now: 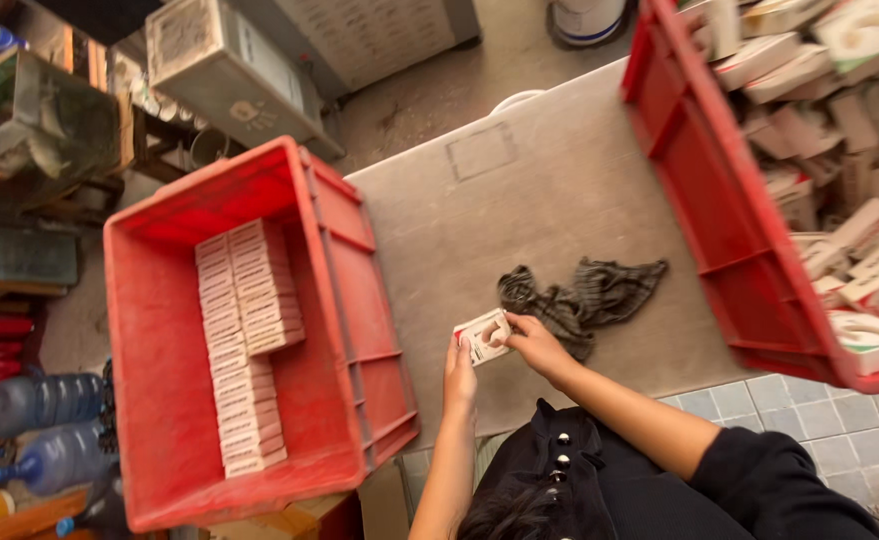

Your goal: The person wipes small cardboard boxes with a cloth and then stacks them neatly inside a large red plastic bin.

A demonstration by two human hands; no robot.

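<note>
The left hand and the right hand meet just below the centre of the frame, both pinching one small white box between fingertips over the near edge of the grey table. The box sits between the two hands, its long axis tilted from lower left to upper right, the left hand coming up from below and the right closing on it from the right, with a dark rag just beyond the right hand. To the left a red crate holds neat rows of boxes, nearer the left hand, while a second red crate at the upper right is heaped with loose ones.
</note>
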